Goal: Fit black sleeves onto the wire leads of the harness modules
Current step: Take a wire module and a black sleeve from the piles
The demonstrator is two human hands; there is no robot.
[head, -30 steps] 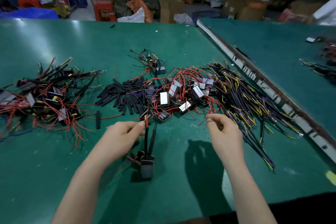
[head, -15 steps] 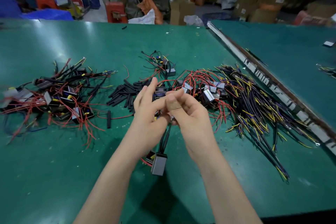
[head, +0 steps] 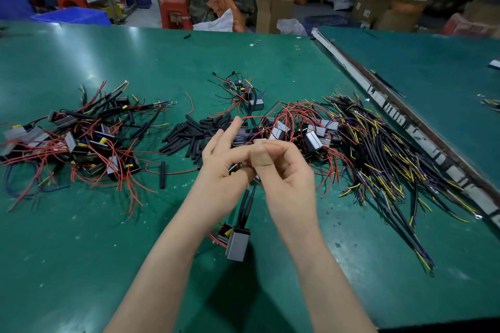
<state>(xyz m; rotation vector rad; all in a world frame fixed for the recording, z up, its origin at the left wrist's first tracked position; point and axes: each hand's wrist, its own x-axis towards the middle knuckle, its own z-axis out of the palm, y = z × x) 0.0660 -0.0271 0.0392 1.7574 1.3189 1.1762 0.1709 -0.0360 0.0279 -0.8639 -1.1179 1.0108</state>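
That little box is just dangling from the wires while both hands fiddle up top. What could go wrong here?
1. The module hangs by its two sleeved leads from the left hand and right hand; its weight might strain the leads, or it could slip.
2. The fingers hide the lead ends, so a sleeve may be seated only partway.
3. Red wires of the pile lie just behind and could snag.

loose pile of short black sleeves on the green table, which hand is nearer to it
Left. The left hand sits at the right edge of the loose pile of short black sleeves, its raised fingers overlapping it. The right hand is farther right, with the left hand between.
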